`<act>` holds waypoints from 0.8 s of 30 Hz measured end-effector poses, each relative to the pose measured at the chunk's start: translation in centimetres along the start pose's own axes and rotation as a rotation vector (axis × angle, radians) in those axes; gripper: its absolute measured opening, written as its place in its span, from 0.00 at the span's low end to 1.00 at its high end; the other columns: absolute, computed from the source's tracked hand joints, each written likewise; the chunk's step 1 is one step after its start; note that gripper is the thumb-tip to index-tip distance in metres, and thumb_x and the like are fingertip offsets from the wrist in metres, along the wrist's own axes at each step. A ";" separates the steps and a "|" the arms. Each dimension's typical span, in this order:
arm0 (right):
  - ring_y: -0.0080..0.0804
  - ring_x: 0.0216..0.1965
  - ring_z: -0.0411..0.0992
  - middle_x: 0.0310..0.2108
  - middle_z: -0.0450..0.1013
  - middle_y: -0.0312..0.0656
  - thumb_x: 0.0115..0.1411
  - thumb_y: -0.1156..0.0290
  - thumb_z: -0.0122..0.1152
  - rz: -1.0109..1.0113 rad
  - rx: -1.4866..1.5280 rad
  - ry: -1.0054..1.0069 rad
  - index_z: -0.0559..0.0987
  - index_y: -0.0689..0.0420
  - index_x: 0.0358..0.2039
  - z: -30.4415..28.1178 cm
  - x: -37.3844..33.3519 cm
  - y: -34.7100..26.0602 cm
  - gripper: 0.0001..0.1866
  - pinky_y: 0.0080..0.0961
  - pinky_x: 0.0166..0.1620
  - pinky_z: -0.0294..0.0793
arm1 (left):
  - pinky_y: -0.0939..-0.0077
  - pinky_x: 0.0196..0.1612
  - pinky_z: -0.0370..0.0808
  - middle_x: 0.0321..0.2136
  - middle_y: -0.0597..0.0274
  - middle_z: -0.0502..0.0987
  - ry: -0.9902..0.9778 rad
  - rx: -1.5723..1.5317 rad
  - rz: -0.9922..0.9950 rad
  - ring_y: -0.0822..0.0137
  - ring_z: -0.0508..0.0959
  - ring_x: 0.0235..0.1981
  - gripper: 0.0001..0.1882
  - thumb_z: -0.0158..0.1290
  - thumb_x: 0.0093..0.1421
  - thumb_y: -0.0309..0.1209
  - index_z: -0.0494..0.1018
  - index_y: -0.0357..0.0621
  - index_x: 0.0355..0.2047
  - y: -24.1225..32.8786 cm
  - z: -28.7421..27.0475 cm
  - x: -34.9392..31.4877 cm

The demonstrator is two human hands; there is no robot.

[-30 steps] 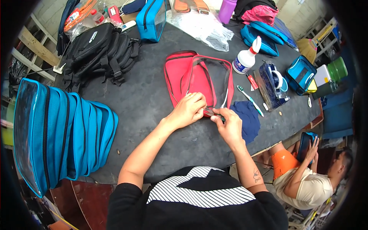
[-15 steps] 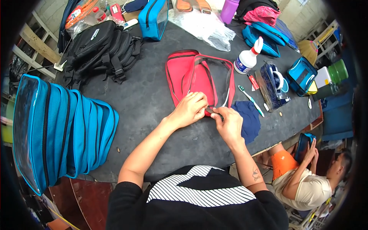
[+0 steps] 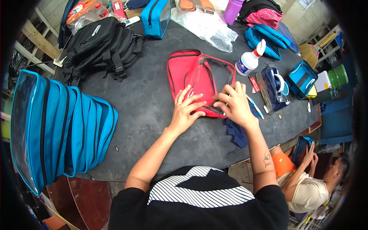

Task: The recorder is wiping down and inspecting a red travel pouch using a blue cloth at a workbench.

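Both hands now spread flatter than 1 second ago: left hand [image 3: 186, 110] lies open-fingered on the red clear-fronted pouch [image 3: 195, 78], right hand [image 3: 234, 104] pinches its near edge. Just right of the pouch lie a navy cloth [image 3: 237, 132] and glue bottle [image 3: 250, 59] on the tabletop [image 3: 145, 111].

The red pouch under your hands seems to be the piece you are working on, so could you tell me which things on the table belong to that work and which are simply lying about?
In hand:
red pouch, clear front panel up
left hand, flat on its near end
right hand, pinching its near edge

Lying about:
dark blue cloth
black backpack
stack of blue pouches
white squeeze bottle
crumpled clear plastic
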State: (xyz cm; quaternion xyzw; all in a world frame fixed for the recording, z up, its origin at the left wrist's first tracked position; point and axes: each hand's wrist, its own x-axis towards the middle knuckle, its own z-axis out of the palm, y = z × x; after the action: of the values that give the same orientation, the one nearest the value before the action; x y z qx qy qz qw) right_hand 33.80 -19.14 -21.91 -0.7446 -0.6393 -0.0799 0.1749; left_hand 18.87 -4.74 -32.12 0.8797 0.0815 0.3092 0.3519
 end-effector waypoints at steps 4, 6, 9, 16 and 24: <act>0.36 0.38 0.62 0.30 0.67 0.33 0.45 0.65 0.69 -0.111 -0.013 0.045 0.80 0.50 0.30 0.9 0.8 -0.3 0.11 0.35 0.44 0.59 | 0.55 0.64 0.56 0.48 0.69 0.77 0.072 -0.092 0.003 0.52 0.60 0.64 0.18 0.67 0.42 0.34 0.82 0.51 0.37 -0.1 0.6 0.2; 0.37 0.38 0.62 0.29 0.67 0.33 0.45 0.65 0.68 -0.174 -0.026 0.081 0.78 0.51 0.28 1.3 1.1 -0.4 0.10 0.35 0.44 0.59 | 0.56 0.63 0.59 0.47 0.69 0.78 0.086 -0.094 0.001 0.52 0.61 0.64 0.18 0.67 0.41 0.33 0.83 0.50 0.36 0.0 0.6 0.3; 0.37 0.38 0.62 0.30 0.67 0.33 0.45 0.65 0.68 -0.213 -0.085 0.108 0.78 0.51 0.28 1.6 1.3 -0.5 0.10 0.36 0.44 0.60 | 0.58 0.62 0.61 0.47 0.69 0.78 0.084 -0.094 0.002 0.52 0.61 0.63 0.18 0.68 0.40 0.32 0.82 0.48 0.35 0.1 0.5 0.5; 0.37 0.38 0.63 0.30 0.65 0.34 0.45 0.65 0.67 -0.228 -0.100 0.110 0.76 0.51 0.28 2.1 1.4 -0.6 0.10 0.38 0.45 0.60 | 0.58 0.62 0.61 0.47 0.68 0.78 0.084 -0.108 0.009 0.52 0.61 0.63 0.17 0.68 0.41 0.32 0.83 0.48 0.35 -0.1 0.5 0.5; 0.36 0.37 0.62 0.28 0.64 0.34 0.46 0.63 0.66 -0.195 -0.142 0.015 0.75 0.51 0.25 0.4 0.5 -0.2 0.09 0.38 0.43 0.59 | 0.58 0.62 0.62 0.47 0.68 0.78 0.067 -0.103 0.030 0.52 0.62 0.63 0.19 0.68 0.40 0.32 0.83 0.49 0.36 -0.3 0.6 0.5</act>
State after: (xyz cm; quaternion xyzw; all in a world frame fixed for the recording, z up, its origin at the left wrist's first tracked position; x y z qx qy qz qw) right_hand 33.64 -18.53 -22.07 -0.6888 -0.6999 -0.1473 0.1179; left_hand 19.61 -4.69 -32.45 0.8506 0.0642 0.3476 0.3893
